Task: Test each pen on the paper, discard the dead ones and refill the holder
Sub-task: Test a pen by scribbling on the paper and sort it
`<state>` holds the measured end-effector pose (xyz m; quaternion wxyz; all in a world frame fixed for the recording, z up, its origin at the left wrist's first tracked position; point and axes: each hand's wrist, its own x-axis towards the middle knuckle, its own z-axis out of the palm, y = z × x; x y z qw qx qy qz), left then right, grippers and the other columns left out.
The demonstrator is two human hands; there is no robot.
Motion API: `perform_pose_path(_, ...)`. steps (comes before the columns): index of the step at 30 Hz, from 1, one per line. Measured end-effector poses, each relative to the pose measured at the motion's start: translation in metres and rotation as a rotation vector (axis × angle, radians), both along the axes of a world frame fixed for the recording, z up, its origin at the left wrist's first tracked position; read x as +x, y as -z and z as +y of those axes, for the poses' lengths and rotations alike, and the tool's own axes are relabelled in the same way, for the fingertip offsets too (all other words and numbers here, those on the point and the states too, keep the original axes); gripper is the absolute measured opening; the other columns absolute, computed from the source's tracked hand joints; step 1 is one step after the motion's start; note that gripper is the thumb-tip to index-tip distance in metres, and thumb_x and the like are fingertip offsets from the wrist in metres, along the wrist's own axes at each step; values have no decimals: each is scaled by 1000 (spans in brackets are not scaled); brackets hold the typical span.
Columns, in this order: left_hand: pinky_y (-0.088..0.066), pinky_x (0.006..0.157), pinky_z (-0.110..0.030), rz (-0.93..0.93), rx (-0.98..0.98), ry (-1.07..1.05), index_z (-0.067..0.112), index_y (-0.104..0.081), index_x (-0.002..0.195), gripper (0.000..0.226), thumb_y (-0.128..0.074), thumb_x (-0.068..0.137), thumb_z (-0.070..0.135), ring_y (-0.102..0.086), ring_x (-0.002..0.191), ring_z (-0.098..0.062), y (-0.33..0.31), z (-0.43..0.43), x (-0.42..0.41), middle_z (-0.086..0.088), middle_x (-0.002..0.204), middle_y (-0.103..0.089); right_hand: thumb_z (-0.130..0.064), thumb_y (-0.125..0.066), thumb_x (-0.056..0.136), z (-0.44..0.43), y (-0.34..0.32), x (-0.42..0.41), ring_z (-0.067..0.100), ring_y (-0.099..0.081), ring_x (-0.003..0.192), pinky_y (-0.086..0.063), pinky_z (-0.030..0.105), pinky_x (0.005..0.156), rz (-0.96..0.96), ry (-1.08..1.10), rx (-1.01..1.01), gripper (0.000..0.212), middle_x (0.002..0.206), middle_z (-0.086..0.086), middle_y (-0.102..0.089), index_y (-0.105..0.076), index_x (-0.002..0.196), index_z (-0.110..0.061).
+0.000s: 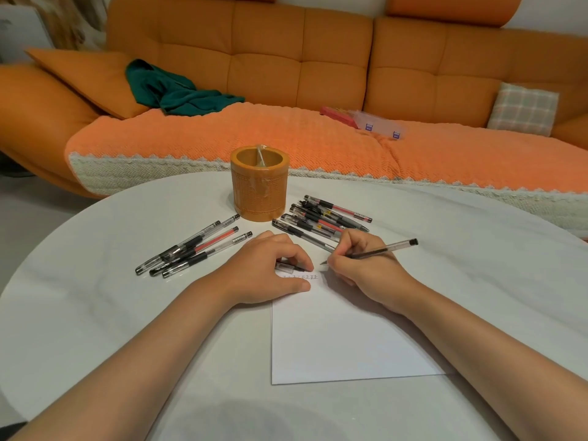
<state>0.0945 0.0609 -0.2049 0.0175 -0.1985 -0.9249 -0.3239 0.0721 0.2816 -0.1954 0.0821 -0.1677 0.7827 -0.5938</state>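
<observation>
A white sheet of paper (343, 342) lies on the round white table, with small written marks (302, 277) near its top edge. My right hand (366, 268) grips a clear black pen (381, 249), its tip down at the paper's top edge. My left hand (270, 268) rests on the paper's top left corner and its fingers curl round a pen cap (288, 267). Behind stands the orange cylindrical holder (259, 186). Several pens (191, 249) lie left of my left hand. Another bunch of pens (321, 218) lies right of the holder.
The table edge (95, 205) curves round the far side. Beyond it is an orange sofa (302, 74) with a green cloth (171, 90), a clear plastic box (378, 124) and a checked cushion (523, 108).
</observation>
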Motion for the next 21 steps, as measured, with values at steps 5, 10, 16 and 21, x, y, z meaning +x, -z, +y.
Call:
perform_pose_path(5,-39,81,-17,-18,2,-20,46,-63,109,39,-79,74,52,-47,100,2,-3,0,1,20,95,-60,6,-65,89,1,-6,0,20,-38,52,-28,25,46,-94,31,-216,20,59,12,-49,-67,80,-12)
perform_pose_path(10,-41,77,-16,-77,97,-46,43,-64,109,39,-79,74,52,-54,96,-2,-8,-2,4,17,96,-64,-1,-50,101,7,-18,-3,20,-47,55,-28,26,47,-35,37,-180,29,81,12,-67,-72,115,-16)
perform_pose_path(16,-44,81,-16,-47,-19,-74,40,-67,108,26,-74,83,41,-55,95,1,-21,-18,9,19,99,-62,9,-27,101,7,-35,0,33,-64,69,-56,38,52,-269,-37,-282,45,103,22,-66,-62,127,-2)
perform_pose_path(21,-38,78,-14,8,-136,-81,39,-73,100,12,-71,88,36,-50,97,5,-22,-18,14,22,96,-59,3,-43,101,3,-38,1,22,-52,52,-42,30,44,-69,-42,-59,23,96,10,-58,-59,111,-11)
